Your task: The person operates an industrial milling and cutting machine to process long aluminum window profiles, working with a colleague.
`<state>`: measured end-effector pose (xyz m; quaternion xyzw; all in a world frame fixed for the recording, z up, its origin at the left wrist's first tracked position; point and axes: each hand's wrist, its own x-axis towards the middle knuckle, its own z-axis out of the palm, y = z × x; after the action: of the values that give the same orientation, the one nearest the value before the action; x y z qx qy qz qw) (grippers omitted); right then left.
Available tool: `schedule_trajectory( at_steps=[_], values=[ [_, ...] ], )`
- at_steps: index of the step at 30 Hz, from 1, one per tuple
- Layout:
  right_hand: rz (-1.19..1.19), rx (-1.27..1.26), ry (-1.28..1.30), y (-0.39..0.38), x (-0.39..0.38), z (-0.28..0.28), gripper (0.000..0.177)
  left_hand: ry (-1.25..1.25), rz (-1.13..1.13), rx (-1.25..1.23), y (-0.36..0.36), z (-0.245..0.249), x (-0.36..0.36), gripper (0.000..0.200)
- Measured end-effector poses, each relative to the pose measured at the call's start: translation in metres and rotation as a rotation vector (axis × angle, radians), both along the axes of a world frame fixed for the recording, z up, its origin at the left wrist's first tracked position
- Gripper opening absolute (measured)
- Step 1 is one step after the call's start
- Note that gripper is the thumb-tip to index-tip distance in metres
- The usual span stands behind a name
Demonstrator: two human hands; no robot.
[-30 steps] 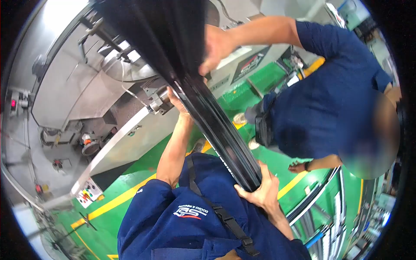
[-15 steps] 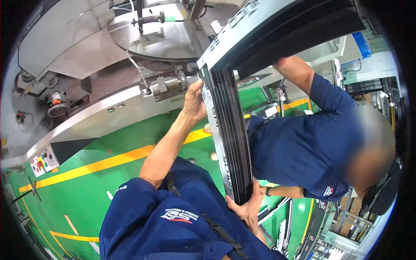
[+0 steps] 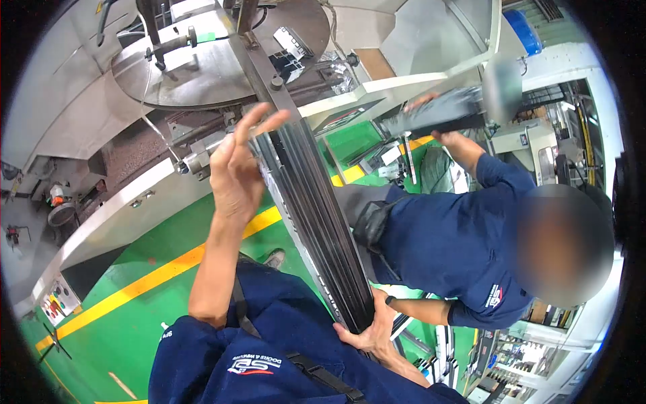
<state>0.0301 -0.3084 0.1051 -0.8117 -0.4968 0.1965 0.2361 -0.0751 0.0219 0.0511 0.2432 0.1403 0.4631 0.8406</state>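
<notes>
A long black, grooved window-frame profile (image 3: 313,215) with a light printed film along its left side slants up from my chest toward the machine. My right hand (image 3: 370,330) is wrapped round its lower end, thumb on the near side. At its upper end, my left hand (image 3: 235,165) is raised beside the left edge with fingers stretched out. Whether the left palm touches the profile cannot be made out. To the right, a co-worker's hand (image 3: 456,141) is at a blurred profile piece (image 3: 444,111), apart from mine.
A machine with a round metal table (image 3: 202,71) and a steel bar across it stands ahead. The co-worker (image 3: 444,236) bends close on my right. A button panel (image 3: 59,301) sits at left. The green floor (image 3: 145,323) carries yellow lines; several profiles (image 3: 441,357) lie lower right.
The upper profile piece has moved right with the co-worker, away from the end of mine. My left hand has let go and stretched its fingers. The profile in my right hand tilts further left.
</notes>
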Motion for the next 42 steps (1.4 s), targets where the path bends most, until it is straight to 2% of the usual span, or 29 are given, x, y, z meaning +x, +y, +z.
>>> schedule_trajectory(
  at_steps=[2,4,5,8,12,14,15,18,19,22,25,28,29,30,32,35,38,39,42],
  values=[
    [0.0,0.02,0.029,0.001,0.0,-0.001,0.091,0.542,0.202,0.323,0.006,0.026,-0.014,0.083],
    [-0.015,0.015,0.046,0.002,-0.003,0.004,0.088,0.89,0.155,0.653,0.009,0.055,-0.024,0.072],
    [-0.018,0.019,0.053,0.002,-0.003,0.004,0.088,0.986,0.204,0.843,0.013,0.063,-0.022,0.067],
    [-0.038,0.012,0.08,-0.007,-0.004,-0.005,0.086,1.167,0.159,1.076,0.013,0.075,-0.008,0.054],
    [-0.025,-0.041,0.081,-0.013,-0.004,-0.008,0.093,1.22,0.105,0.81,0.01,0.066,-0.002,0.043],
    [-0.043,-0.016,0.085,-0.013,-0.005,-0.009,0.092,1.227,0.123,0.782,0.011,0.062,-0.002,0.035],
    [-0.019,-0.031,0.084,-0.015,-0.004,-0.009,0.098,1.161,0.109,0.656,0.009,0.057,-0.002,0.022],
    [0.021,-0.074,0.054,-0.022,-0.005,-0.007,0.104,1.099,0.08,0.5,0.009,0.054,-0.005,0.014],
    [0.015,-0.096,0.06,-0.024,-0.007,-0.007,0.109,1.12,0.101,0.529,0.008,0.052,-0.005,0.011],
    [0.01,-0.088,0.057,-0.032,-0.008,-0.009,0.109,1.208,0.102,0.542,0.005,0.056,-0.009,0.014],
    [0.005,-0.071,0.062,-0.034,-0.008,-0.01,0.108,1.126,0.078,0.575,0.002,0.063,-0.01,0.018],
    [-0.01,-0.079,0.061,-0.034,-0.009,-0.006,0.106,1.082,-0.058,0.552,-0.001,0.065,-0.022,0.029],
    [-0.017,-0.086,0.06,-0.033,-0.01,-0.005,0.105,1.151,-0.035,0.802,0.002,0.064,-0.025,0.041],
    [-0.026,-0.097,0.076,-0.032,-0.01,-0.004,0.101,1.157,-0.035,0.825,0.002,0.065,-0.025,0.048],
    [-0.045,-0.119,0.105,-0.031,-0.012,0.0,0.095,1.15,-0.054,0.679,-0.003,0.073,-0.019,0.043],
    [-0.027,-0.088,0.078,-0.03,-0.013,-0.002,0.094,1.11,0.015,0.737,0.004,0.061,-0.02,0.034],
    [-0.025,-0.079,0.077,-0.031,-0.014,-0.006,0.094,1.015,-0.036,0.463,0.006,0.053,-0.019,0.024],
    [-0.019,-0.09,0.064,-0.031,-0.015,-0.007,0.094,1.005,-0.056,0.495,0.008,0.054,-0.02,0.017],
    [-0.021,-0.091,0.082,-0.03,-0.014,-0.009,0.093,0.926,-0.094,0.397,0.012,0.049,-0.022,0.016]
  ],
)
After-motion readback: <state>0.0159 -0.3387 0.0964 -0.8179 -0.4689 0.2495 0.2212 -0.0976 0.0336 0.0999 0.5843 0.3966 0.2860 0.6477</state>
